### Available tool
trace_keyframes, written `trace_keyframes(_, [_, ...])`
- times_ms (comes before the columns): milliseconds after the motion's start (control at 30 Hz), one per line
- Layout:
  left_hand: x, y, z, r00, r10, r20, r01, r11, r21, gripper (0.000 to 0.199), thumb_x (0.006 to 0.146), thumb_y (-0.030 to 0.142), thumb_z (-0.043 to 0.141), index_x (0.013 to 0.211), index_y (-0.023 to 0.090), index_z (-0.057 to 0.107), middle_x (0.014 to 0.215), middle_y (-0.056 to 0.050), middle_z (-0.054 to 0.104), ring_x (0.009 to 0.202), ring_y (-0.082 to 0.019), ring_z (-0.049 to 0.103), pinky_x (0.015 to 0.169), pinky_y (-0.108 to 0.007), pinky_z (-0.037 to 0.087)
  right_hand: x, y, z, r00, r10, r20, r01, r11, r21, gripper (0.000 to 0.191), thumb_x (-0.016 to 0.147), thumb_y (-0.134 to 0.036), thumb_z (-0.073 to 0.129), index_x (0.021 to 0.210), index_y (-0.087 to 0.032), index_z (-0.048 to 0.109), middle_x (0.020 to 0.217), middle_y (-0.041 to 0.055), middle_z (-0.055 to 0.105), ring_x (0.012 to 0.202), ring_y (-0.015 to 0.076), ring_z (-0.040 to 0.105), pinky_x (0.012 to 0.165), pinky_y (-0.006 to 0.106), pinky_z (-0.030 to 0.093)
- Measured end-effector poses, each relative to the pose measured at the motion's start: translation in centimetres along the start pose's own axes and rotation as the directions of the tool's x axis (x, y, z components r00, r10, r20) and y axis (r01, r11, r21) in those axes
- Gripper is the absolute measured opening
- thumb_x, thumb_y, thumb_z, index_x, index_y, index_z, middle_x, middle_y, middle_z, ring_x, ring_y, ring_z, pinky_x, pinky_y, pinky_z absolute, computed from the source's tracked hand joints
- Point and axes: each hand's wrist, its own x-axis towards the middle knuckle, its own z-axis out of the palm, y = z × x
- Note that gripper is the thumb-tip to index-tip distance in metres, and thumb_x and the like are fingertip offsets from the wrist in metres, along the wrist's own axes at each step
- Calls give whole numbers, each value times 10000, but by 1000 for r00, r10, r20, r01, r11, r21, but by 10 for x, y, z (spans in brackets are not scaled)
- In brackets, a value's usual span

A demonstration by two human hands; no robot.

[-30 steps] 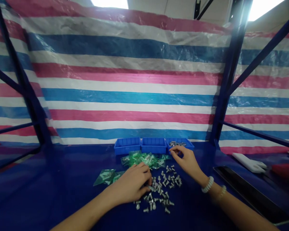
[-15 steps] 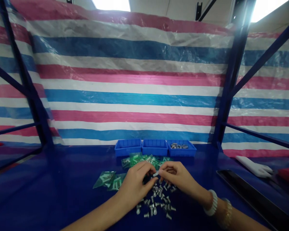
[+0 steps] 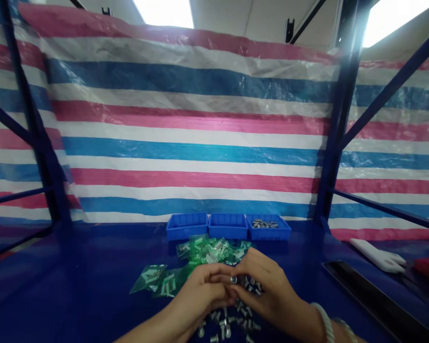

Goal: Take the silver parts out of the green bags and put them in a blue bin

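Note:
My left hand [image 3: 203, 291] and my right hand [image 3: 266, 281] meet over the blue table, fingertips touching. Between them is a small metal fastener [image 3: 233, 280], its round, dark-centred end towards me; both hands are closed on it. Fingers hide the rest of the piece. Loose metal screws [image 3: 224, 327] lie scattered under and in front of the hands. Just behind are small green-tinted plastic bags [image 3: 214, 250] of metal pieces in a heap. Two more such bags [image 3: 150, 277] rest to the left of my left hand.
Three blue bins stand in a row behind the bags: a left bin [image 3: 187, 233], a middle bin [image 3: 229, 232] and a right bin [image 3: 270, 234] with metal pieces. At right lie a long black panel [image 3: 372, 297] and a white glove [image 3: 377, 255]. Blue posts [image 3: 331, 166] flank a striped sheet.
Both hands have come closer together and sit slightly lower in view. The piece between my fingertips has turned from side-on to end-on. The camera view has tilted up a little.

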Motion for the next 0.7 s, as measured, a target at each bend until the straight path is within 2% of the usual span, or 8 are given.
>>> trace_keyframes(67, [0,2,-3,996,57,-73,-60,997,-41,368,547,63,555,880,145,688,803,-35,681,704,-134,610,749,-278,476,3,2,-2,995,65,-74,-62,997,37,74,813,-151,592,871,-198,595,746,22,624,680,158,563,611,281,457])
trace_keyframes(167, [-2,5,-5,954,265,-137,-246,959,143,361,602,84,571,937,169,673,911,-55,680,800,-161,614,788,-291,470,6,6,-4,962,252,-107,-234,960,151,117,756,-115,613,836,-196,588,739,8,634,658,149,592,594,264,477])
trace_keyframes(300, [-4,5,-3,872,490,-26,-431,789,438,317,660,77,515,911,199,666,974,-56,665,929,-210,607,828,-332,471,6,13,3,885,464,46,-433,781,450,175,727,-124,660,873,-191,590,814,14,679,753,159,666,697,268,537])
trace_keyframes(433, [-2,3,-6,817,574,55,-516,685,515,428,593,24,403,891,203,651,1023,-50,665,986,-214,604,835,-340,478,5,22,8,853,500,153,-472,611,636,157,729,-212,706,834,-182,593,823,28,700,806,175,685,731,282,551])
trace_keyframes(500, [0,4,-11,802,597,38,-526,673,520,457,569,23,380,900,200,641,1024,-48,665,988,-211,606,840,-344,481,7,31,3,859,505,87,-439,637,634,173,746,-266,701,860,-179,605,845,43,709,831,187,685,755,304,553])
trace_keyframes(567, [3,7,-17,777,629,10,-537,655,531,444,580,26,380,904,195,634,1018,-49,663,995,-213,605,846,-353,481,9,48,-7,858,512,-37,-411,729,548,206,777,-316,669,925,-180,624,883,60,712,866,203,680,778,328,553])
trace_keyframes(633, [7,12,-23,752,659,-7,-547,629,552,430,594,22,383,903,195,627,1009,-48,662,993,-214,606,839,-361,483,10,71,-20,859,487,-157,-407,837,366,242,828,-349,599,997,-182,644,979,89,700,900,217,669,788,347,550])
trace_keyframes(700, [10,19,-29,747,664,37,-551,587,593,448,580,0,374,892,198,626,993,-43,664,979,-209,609,825,-363,487,11,98,-32,869,432,-241,-426,901,79,281,868,-354,528,1067,-191,642,1008,95,698,900,226,659,782,363,544])
